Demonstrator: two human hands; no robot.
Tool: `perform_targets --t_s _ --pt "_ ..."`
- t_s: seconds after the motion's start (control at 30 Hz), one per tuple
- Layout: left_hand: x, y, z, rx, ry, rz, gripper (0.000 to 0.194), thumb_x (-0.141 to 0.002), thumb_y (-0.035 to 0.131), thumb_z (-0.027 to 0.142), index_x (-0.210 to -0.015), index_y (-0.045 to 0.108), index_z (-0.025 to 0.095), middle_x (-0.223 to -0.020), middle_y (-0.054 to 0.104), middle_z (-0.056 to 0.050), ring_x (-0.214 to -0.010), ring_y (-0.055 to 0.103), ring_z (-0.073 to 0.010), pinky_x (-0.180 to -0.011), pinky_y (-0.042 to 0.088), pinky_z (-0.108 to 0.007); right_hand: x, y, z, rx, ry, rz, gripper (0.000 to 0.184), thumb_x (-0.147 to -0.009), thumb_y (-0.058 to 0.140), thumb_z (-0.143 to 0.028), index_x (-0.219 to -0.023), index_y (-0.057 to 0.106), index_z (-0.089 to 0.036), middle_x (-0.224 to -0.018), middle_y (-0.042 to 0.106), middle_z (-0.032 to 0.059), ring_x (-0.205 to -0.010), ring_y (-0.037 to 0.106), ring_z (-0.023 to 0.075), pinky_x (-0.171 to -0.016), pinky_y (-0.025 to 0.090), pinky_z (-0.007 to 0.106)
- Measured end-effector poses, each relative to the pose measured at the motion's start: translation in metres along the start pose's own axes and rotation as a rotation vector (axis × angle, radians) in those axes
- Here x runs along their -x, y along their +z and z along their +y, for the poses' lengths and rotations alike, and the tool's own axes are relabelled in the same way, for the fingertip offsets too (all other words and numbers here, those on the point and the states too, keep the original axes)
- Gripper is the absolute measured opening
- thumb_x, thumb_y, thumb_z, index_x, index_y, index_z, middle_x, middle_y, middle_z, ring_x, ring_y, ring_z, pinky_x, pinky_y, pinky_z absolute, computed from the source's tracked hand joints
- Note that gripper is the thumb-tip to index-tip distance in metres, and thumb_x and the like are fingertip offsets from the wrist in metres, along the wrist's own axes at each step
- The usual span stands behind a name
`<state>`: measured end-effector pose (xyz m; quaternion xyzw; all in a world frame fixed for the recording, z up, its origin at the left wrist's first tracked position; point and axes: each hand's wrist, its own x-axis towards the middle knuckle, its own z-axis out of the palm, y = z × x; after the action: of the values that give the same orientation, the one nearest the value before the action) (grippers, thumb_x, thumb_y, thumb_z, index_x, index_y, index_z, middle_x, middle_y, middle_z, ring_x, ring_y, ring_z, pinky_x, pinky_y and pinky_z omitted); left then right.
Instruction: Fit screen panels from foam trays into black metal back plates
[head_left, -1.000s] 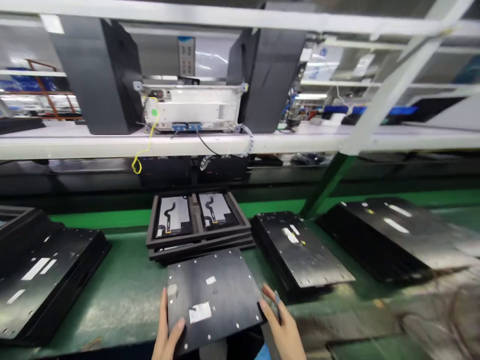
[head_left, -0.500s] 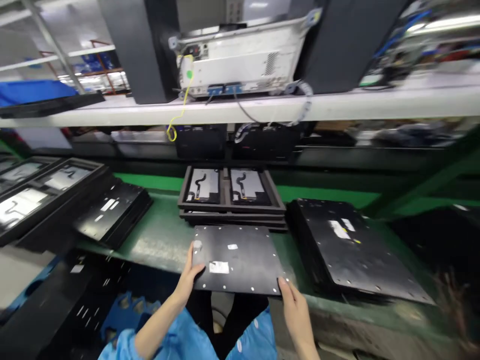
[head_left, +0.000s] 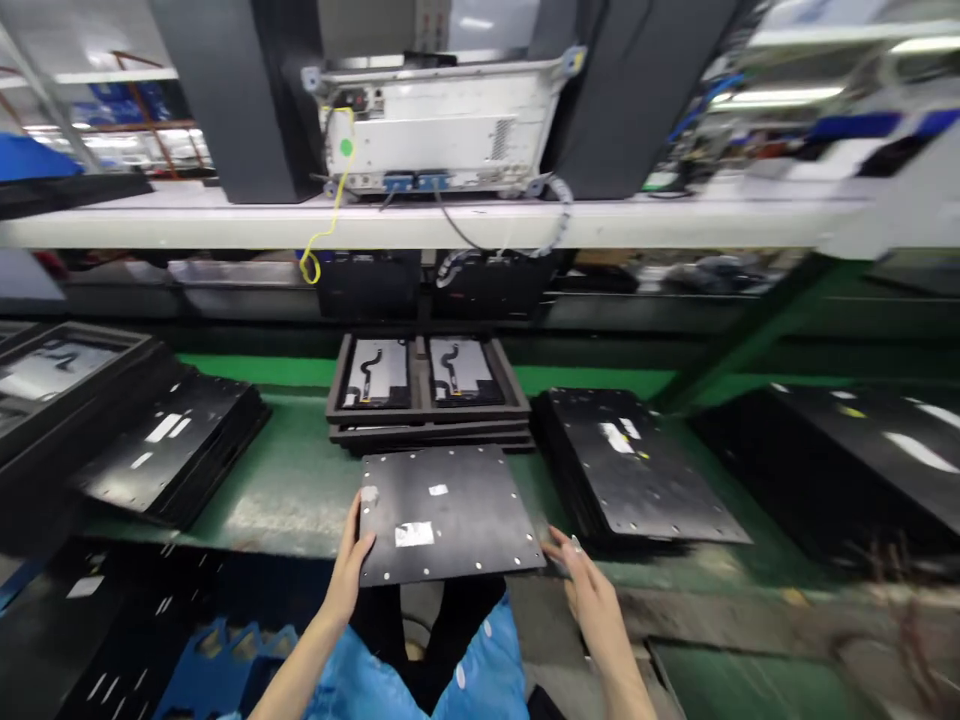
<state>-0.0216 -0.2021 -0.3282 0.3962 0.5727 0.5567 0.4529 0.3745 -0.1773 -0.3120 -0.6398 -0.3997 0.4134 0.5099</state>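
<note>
A flat black panel [head_left: 472, 515] with white dots round its edge and white labels is held level above the front edge of the bench. My left hand [head_left: 347, 572] grips its left side, thumb on top and fingers along the edge. Just off the panel's right corner is my right hand [head_left: 592, 590], its fingers apart and slightly blurred, with a ring showing. Directly behind the panel stand stacked grey foam trays [head_left: 431, 415]. The top tray's two compartments each hold a silver screen-like part [head_left: 377, 375] with a black ribbon cable.
To the right rises a stack of similar black panels [head_left: 637, 465], with more dark panels [head_left: 847, 460] beyond. Another panel stack [head_left: 176, 440] and foam trays [head_left: 97, 345] are at the left. A white shelf [head_left: 247, 225] bearing equipment crosses above the green bench [head_left: 289, 480].
My right hand has come off the panel's right corner and moved slightly outward. My left hand keeps its hold. The whole view has turned a little to the right.
</note>
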Motion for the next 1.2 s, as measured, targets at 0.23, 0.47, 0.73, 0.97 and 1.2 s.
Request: perform_targets --t_s 0.23,0.47,0.73,0.97,1.2 --pt "-0.003 -0.004 0.006 -0.135 -0.001 -0.005 0.075 -0.107 0.055 0.067 -0.173 0.040 0.035 -0.186 0.035 -0.002 -0.174 0.025 -0.0337 -0.142 0.028 -0.050 0.018 -0.022 -0.055 0.014 -0.072 -0.022 0.073 -0.086 0.078 -0.073 -0.133 0.082 -0.018 -0.088 0.078 0.0074 -0.089 0.075 0.0290 -0.081 0.063 0.040" --pt "-0.014 0.000 0.050 -0.399 0.276 0.047 0.061 -0.104 0.064 0.064 -0.155 0.059 0.031 -0.181 0.040 -0.010 -0.171 0.032 -0.0366 -0.143 0.019 -0.059 0.044 0.123 -0.109 0.393 -0.500 -0.365 0.049 -0.110 0.046 -0.031 -0.154 0.068 -0.027 -0.125 0.077 0.0089 -0.107 0.074 0.0263 -0.098 0.062 0.042" --pt "-0.001 0.015 0.051 -0.476 0.351 -0.076 0.059 -0.110 0.058 0.052 -0.166 0.052 0.035 -0.186 0.031 -0.007 -0.173 0.027 -0.0337 -0.143 0.022 -0.060 0.034 0.189 -0.120 0.758 -0.888 -0.376 0.058 -0.102 0.058 -0.008 -0.152 0.070 -0.035 -0.142 0.077 0.0060 -0.122 0.069 0.0324 -0.107 0.059 0.052" --pt "-0.013 0.014 0.052 -0.567 0.443 -0.050 0.051 -0.107 0.063 0.047 -0.157 0.062 0.037 -0.181 0.042 -0.004 -0.173 0.027 -0.0366 -0.141 0.024 -0.066 0.020 0.072 -0.074 0.394 -0.621 0.028 0.041 -0.110 0.060 -0.044 -0.145 0.075 -0.030 -0.142 0.077 0.0103 -0.129 0.072 0.0308 -0.115 0.059 0.051" --pt "-0.035 0.055 0.119 -0.621 0.675 -0.281 0.041 -0.106 0.065 0.040 -0.145 0.074 0.035 -0.167 0.060 -0.007 -0.160 0.051 -0.0347 -0.139 0.032 -0.060 0.036 -0.068 0.001 0.191 -0.129 0.597 0.058 -0.090 0.070 -0.077 -0.123 0.081 -0.031 -0.129 0.081 0.0130 -0.114 0.077 0.0431 -0.114 0.058 0.064"
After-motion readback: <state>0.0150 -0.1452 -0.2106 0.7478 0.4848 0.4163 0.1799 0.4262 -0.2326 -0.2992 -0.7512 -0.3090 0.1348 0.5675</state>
